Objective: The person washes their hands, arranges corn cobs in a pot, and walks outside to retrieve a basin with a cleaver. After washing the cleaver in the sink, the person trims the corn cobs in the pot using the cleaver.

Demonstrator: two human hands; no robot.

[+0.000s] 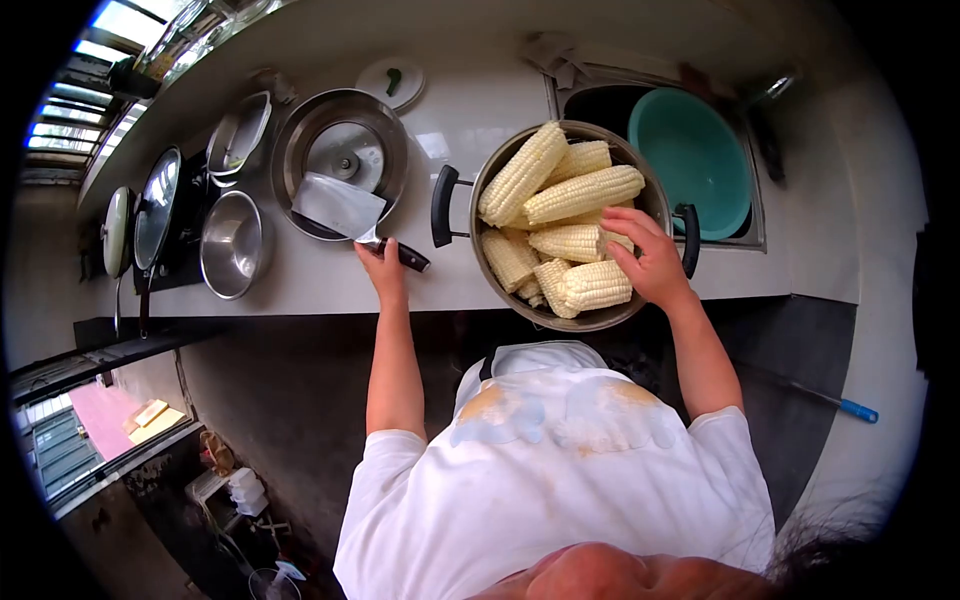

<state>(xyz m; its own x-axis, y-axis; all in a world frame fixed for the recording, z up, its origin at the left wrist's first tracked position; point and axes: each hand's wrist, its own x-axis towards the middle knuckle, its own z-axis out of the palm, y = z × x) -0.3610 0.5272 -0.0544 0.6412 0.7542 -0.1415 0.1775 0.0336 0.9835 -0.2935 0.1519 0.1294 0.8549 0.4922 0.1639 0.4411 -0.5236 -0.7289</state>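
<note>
A large steel pot with black handles is heaped with husked pale corn cobs. At its right side my right hand has its fingers and thumb around the end of one cob. A wide steel pan stands to the left, with a glass lid inside. The cleaver's blade lies over the pan's front part, and its black handle points right past the rim. My left hand is closed at the blade end of that handle, beside the pan's front rim.
In the sink at the right sits a green basin. A white lid is behind the pan. Farther left are a steel bowl, an oblong steel dish and a lidded pan. The counter's front edge runs before me.
</note>
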